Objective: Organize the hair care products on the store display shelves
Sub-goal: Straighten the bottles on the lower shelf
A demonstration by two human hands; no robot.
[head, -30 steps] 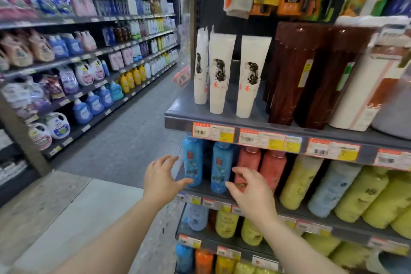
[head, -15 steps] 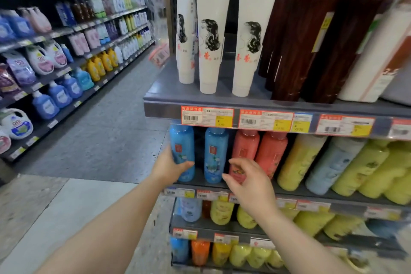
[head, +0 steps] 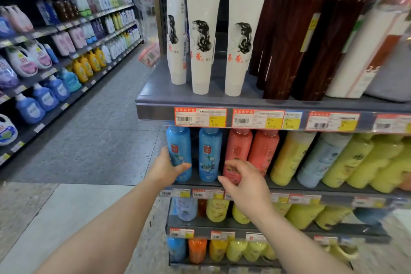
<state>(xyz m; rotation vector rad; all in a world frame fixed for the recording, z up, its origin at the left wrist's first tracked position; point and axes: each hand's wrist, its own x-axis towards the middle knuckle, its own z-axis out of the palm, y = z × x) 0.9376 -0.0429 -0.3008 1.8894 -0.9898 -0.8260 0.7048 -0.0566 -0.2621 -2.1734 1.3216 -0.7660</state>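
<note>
Status: early stage. The left hand (head: 165, 168) grips the left blue bottle (head: 179, 151), thumb across its front and fingers (head: 164, 151) curled round its left side. The right hand (head: 245, 186) hangs in front of the left red bottle (head: 236, 153), fingers loosely curled and narrow; whether they touch the bottle cannot be told, and it holds nothing that can be seen. No bottle has left the shelf (head: 311, 188).

Location: the gripped bottle stands at the left end of the middle shelf, close to the front edge. A second blue bottle (head: 210, 153) stands just beside it, then two red bottles.

Orientation: long axis vertical, cap end up and hidden behind the price strip (head: 200, 117) of the shelf above; the label faces the aisle. The blue and red bottles stand upright.

Remaining work, as a judgement: the yellow bottles (head: 291, 158) further right along the same shelf lean, tops tilted right, and look unaligned; these probably need straightening. The white tubes (head: 203, 38) on the upper shelf stand cap down, evenly faced.
</note>
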